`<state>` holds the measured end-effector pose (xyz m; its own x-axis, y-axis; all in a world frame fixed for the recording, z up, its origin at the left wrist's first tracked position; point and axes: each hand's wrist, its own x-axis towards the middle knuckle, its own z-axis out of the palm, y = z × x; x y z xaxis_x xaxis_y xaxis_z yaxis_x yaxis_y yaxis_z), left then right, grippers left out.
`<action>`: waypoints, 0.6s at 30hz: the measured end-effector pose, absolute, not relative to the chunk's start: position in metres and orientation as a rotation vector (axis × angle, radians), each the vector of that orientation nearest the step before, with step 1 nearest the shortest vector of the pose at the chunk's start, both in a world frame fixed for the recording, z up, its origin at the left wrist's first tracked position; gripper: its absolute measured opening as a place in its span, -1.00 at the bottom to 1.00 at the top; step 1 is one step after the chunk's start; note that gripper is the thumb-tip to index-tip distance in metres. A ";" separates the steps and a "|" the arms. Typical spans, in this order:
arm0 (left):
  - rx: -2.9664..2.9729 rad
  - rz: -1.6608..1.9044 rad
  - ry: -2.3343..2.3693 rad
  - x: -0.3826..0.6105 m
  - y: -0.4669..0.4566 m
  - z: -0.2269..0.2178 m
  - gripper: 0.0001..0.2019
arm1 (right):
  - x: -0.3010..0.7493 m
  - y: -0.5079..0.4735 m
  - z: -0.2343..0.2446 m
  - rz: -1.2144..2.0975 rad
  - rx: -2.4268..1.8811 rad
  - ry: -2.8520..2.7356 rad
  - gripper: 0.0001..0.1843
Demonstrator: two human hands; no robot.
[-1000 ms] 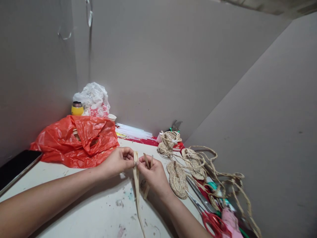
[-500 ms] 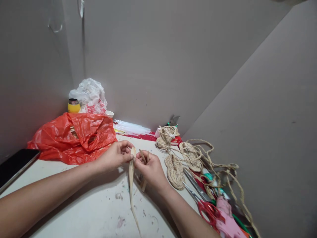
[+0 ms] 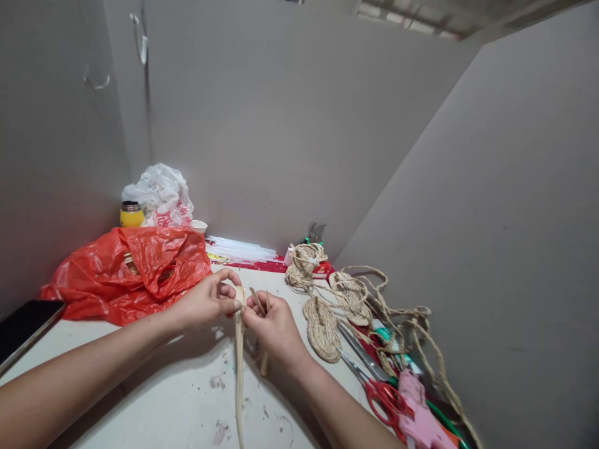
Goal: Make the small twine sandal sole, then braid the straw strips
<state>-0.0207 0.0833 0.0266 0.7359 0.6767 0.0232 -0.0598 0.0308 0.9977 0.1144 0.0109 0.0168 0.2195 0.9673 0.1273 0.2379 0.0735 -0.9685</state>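
Above the white table, my left hand (image 3: 208, 302) pinches the upper end of a pale, flat strip of dried plant fibre (image 3: 239, 362), which hangs down toward the front. My right hand (image 3: 275, 323) is closed at the same end, its thumb and fingertips meeting the strip beside my left thumb. Further short, darker strips (image 3: 256, 300) stick out between the right fingers, and an end hangs below that hand. Just to the right lies a coiled, sole-shaped piece of braided straw cord (image 3: 322, 329), with two similar pieces behind it.
A red plastic bag (image 3: 93, 274) and a phone (image 3: 28, 321) lie at left. Behind are a yellow jar (image 3: 131, 215), a white bag (image 3: 163, 190) and glue sticks (image 3: 241, 248). Red-handled scissors (image 3: 386, 399), a pink glue gun (image 3: 416, 408) and loose braided cord (image 3: 437, 355) lie at right.
The view has tilted up and shifted slightly right, so everything sits lower and further left. Both hands keep their pinch; the hanging strip now runs straighter down.
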 end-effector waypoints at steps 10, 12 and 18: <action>1.320 0.543 0.300 -0.032 0.059 0.060 -0.68 | 0.134 0.024 -0.002 0.548 -1.495 -1.265 -0.85; 1.339 0.609 0.229 -0.041 0.050 0.084 -0.68 | 0.140 0.030 -0.007 0.536 -1.508 -1.255 -0.86; 1.254 1.120 0.297 -0.096 0.042 0.142 -0.77 | 0.161 0.040 -0.024 0.449 -1.569 -1.238 -0.83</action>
<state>-0.0959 0.0417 0.1423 0.4770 0.7949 0.3749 -0.5049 -0.1013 0.8572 0.1606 0.0403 -0.0244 0.3964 0.8705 0.2916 0.4808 0.0737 -0.8737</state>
